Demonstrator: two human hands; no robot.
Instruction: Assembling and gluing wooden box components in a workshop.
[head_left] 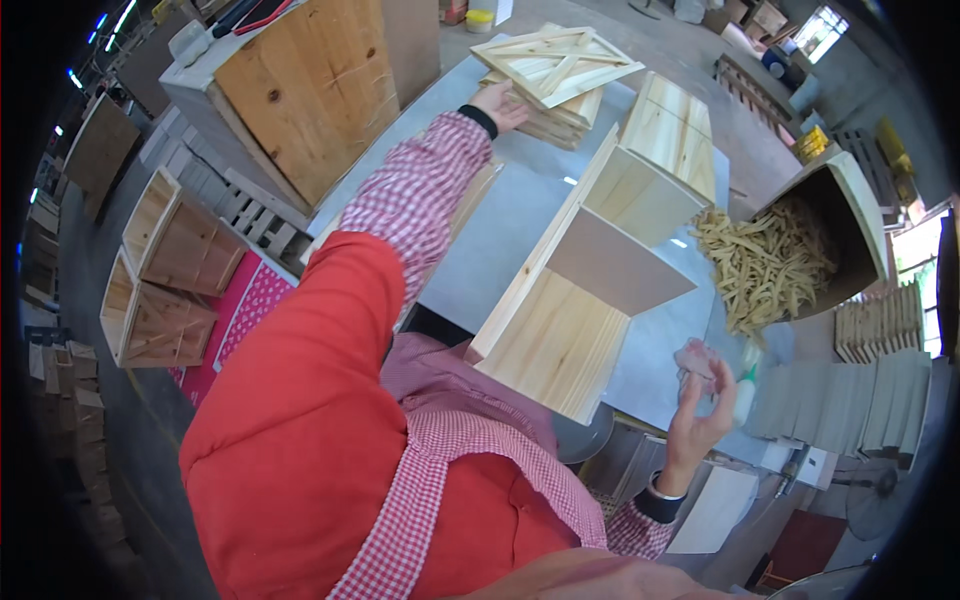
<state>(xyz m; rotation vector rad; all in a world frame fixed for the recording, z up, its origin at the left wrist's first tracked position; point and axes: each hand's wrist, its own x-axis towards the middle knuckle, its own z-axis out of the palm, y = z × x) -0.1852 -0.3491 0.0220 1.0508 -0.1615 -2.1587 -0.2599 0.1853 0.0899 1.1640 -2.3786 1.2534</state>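
Observation:
At the far side of the table my left hand (500, 107) grips the near left edge of a wooden panel (575, 62) with diagonal slats. That panel lies askew on a stack of similar wooden panels (565, 128). My right hand (697, 425) is raised at the table's right edge, thumb and forefinger apart, nothing seen between them. Beside its forefinger is a white bottle (743, 402) with a green tip, and just beyond lies a crumpled pinkish rag (697, 360). Between my hands sits an open wooden box frame (560, 330) with a pale divider board (622, 262).
A container tipped toward the table holds many thin wood strips (770, 262). Stacked boards (850, 400) stand at the right. A large wooden cabinet (300, 95) stands at the left, with assembled wooden crates (170, 275) nearer me. Another wooden piece (672, 125) lies beyond the box frame.

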